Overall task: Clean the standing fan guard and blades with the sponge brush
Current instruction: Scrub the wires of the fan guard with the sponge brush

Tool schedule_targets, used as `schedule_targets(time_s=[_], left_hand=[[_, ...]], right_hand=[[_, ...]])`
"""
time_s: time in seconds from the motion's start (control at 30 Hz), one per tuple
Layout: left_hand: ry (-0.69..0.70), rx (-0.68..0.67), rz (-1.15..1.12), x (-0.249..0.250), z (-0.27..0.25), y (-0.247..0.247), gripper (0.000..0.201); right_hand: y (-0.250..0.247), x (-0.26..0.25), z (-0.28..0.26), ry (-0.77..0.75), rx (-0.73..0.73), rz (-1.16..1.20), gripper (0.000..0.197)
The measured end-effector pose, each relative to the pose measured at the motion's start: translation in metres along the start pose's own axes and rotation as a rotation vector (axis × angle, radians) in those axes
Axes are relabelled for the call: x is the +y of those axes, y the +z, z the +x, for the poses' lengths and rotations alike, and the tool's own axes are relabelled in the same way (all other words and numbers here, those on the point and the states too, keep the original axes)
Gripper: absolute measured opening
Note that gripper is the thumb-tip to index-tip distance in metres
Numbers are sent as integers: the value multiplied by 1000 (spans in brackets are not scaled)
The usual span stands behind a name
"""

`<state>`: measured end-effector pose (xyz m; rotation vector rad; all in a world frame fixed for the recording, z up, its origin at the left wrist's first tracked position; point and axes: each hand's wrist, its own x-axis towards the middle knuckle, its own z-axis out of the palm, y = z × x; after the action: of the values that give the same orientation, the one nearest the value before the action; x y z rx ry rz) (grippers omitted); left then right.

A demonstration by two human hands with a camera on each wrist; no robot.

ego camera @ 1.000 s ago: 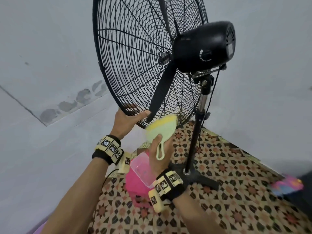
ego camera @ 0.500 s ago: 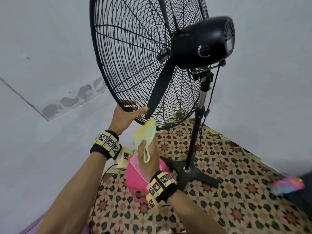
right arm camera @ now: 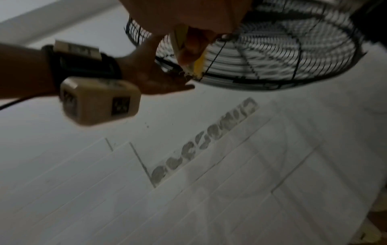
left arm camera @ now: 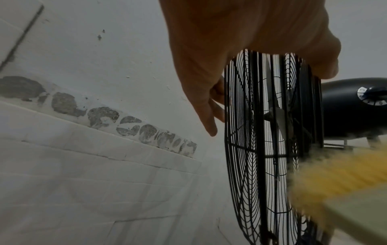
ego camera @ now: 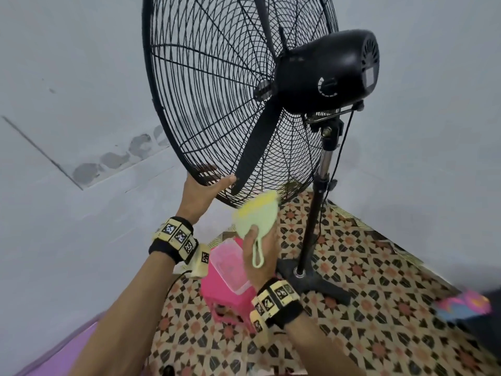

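Since half a second ago, right hand (ego camera: 260, 256) has lifted the sponge brush (ego camera: 256, 215) back toward the fan guard (ego camera: 189, 90), its yellow sponge edge now just beside the rim at about 6 o'clock; contact cannot be confirmed. Fingers grasp the green handle. Left hand (ego camera: 202, 192) clasps the rim near 7 o'clock, thumb behind, fingers in front, steadying the fan. A blade (ego camera: 254, 147) hangs toward 6 o'clock. Judged: another wiping stroke on the lower guard begins; blades await cleaning.
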<state>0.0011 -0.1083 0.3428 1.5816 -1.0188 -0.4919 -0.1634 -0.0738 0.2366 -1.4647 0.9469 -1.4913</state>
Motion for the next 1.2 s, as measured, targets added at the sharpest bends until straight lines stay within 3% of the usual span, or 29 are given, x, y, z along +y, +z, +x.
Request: schedule_targets(time_s=[0.13, 0.3, 0.43, 0.6, 0.63, 0.73, 0.83, 0.87, 0.97, 1.03, 1.2], left_hand=[[-10, 9, -50, -3, -6, 11, 101], [-39, 81, -86, -8, -14, 23, 100], [-39, 89, -115, -8, -17, 28, 95], [-86, 112, -160, -8, -18, 30, 90], [-79, 117, -171, -8, -19, 31, 87], [-99, 136, -195, -6, -21, 34, 86], [-145, 174, -252, -6, -25, 44, 85], [-156, 161, -260, -6, -27, 48, 83], [-146, 111, -276, -7, -32, 53, 63], [-131, 75, -268, -5, -31, 51, 51], [-98, 47, -208, -5, -24, 42, 58]], right_hand=[[-44, 23, 29, 153, 158, -136, 28], [-71, 38, 48, 272, 8, -177, 52], [-82, 28, 59, 180, -72, -208, 5], [-107, 15, 67, 348, -321, -126, 47], [-112, 15, 68, 374, -333, -117, 47], [-122, 16, 73, 394, -232, -109, 20], [-126, 20, 75, 550, -209, 58, 74], [-127, 22, 75, 624, -206, 26, 83], [-116, 24, 76, 724, -231, -207, 64], [-95, 10, 81, 711, -237, -129, 44], [-32, -52, 61, 520, -421, 29, 26]])
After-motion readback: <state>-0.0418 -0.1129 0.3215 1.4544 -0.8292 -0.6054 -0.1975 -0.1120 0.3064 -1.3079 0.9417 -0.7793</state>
